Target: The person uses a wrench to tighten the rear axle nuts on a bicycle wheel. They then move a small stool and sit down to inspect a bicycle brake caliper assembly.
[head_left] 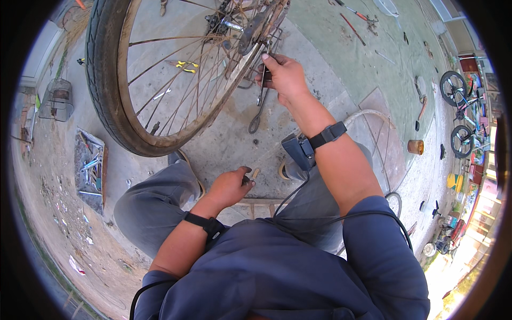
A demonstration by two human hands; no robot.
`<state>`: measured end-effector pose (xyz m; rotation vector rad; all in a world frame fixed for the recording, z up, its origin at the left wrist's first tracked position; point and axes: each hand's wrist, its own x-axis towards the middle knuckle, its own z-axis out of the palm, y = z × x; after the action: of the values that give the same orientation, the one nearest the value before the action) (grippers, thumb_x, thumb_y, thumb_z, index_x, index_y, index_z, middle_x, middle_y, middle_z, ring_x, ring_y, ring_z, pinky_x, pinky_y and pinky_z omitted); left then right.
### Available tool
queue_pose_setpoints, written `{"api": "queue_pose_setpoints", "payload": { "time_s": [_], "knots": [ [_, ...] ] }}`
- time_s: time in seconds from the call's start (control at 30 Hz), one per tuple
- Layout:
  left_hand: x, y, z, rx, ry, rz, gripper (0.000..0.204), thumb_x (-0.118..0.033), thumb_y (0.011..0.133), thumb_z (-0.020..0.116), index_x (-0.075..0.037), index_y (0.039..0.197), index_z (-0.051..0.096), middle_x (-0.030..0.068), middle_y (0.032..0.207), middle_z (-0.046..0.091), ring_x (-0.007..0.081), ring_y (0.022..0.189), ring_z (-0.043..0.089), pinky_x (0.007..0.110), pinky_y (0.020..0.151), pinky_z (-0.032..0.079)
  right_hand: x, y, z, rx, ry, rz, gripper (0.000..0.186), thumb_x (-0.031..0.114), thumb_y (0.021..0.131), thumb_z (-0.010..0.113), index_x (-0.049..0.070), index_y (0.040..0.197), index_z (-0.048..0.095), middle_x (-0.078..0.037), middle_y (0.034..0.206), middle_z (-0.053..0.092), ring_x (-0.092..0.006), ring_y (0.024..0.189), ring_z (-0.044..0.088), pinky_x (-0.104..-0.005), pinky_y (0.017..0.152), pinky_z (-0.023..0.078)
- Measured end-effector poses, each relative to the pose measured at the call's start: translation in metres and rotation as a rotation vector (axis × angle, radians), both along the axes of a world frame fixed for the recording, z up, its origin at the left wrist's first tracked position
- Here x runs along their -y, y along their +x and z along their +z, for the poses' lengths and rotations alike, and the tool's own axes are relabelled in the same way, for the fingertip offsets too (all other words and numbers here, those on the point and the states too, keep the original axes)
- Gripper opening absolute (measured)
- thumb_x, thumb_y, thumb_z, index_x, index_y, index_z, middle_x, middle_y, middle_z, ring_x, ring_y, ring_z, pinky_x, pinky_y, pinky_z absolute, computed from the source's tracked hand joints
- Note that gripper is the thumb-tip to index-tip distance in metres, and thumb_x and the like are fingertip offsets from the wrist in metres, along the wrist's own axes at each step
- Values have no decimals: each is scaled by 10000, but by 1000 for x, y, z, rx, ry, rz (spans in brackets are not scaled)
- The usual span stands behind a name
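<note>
A bicycle wheel with a dark tyre and rusty rim stands upright at the upper left. My right hand is closed around a slim metal wrench, its upper end against the rusty frame part by the wheel. Below the wrench, a dark ring-ended shape shows on the concrete; whether it is a tool or a shadow I cannot tell. Over my lap, my left hand is empty, with thumb and forefinger apart. A small tan piece lies just beyond its fingertips.
To the left, a tray holds several tools. Yellow-handled pliers show through the spokes. Red-handled tools lie at the upper right, and a brown tin stands at the right. A wire basket sits far left. Small bicycles are at the far right.
</note>
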<state>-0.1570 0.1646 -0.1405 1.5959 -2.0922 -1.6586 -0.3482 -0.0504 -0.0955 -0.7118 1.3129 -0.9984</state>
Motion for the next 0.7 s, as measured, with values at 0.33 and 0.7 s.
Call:
{"api": "queue_pose_setpoints", "payload": {
  "time_s": [0.33, 0.7],
  "knots": [
    [2, -1, 1, 7, 16, -2, 408, -276, 910, 679, -5, 1208, 617, 188, 940, 732, 377, 900, 692, 433, 797, 535, 6, 0, -16, -102, -59, 33, 303, 223, 999, 626, -42, 1146, 618, -75, 905, 665, -185, 717, 666, -335, 642, 559],
    [1, -1, 0, 3, -6, -6, 408, -279, 913, 669, -10, 1213, 607, 188, 925, 729, 383, 890, 689, 446, 786, 534, -1, -3, -34, -283, -130, 78, 338, 204, 1002, 624, -55, 1219, 617, -59, 906, 654, -161, 734, 660, -306, 617, 526]
  ]
}}
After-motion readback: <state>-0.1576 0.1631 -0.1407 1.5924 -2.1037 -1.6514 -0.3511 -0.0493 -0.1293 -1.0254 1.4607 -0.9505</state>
